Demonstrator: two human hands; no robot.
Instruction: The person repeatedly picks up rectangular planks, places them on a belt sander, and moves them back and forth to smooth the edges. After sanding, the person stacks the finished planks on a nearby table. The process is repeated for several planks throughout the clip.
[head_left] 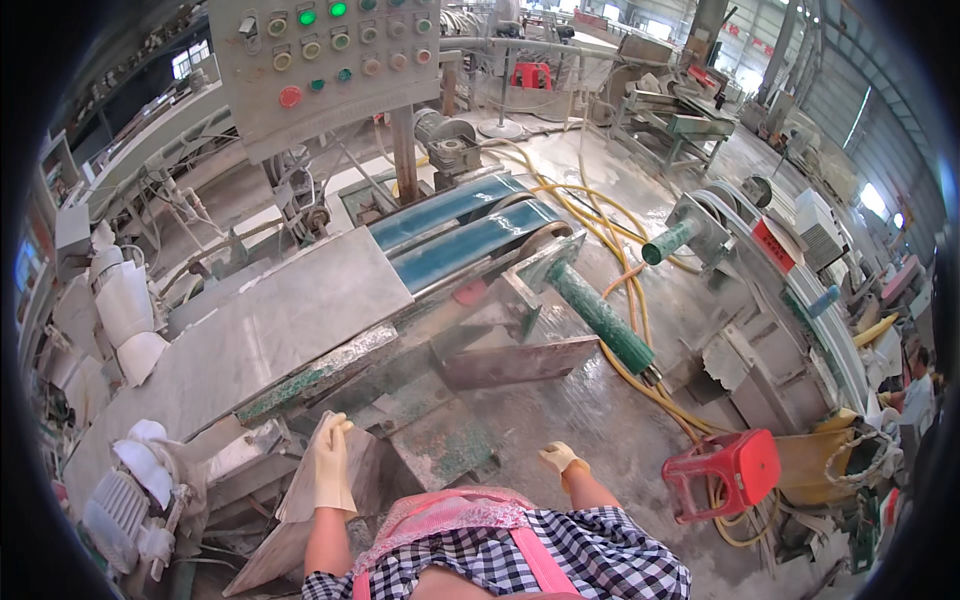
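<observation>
My left hand (333, 462), in a pale cream glove, is at the upper edge of a thin grey-brown slab (296, 500). Its fingers are curled over that edge, and the slab leans at a slant beside my left forearm. My right hand (558, 457), gloved alike, hangs over the floor with its fingers curled in and nothing visible in them. Ahead of my hands, a long pale stone slab (290, 315) lies flat on the machine bed. Its far end meets two blue conveyor belts (475, 240).
A control panel (330, 65) with lit green buttons stands far left. A green roller (600, 315) juts toward me. Yellow hoses (640, 345) snake along the floor. At right are a red stool (735, 475) and another conveyor (790, 270); a motor (112, 515) sits lower left.
</observation>
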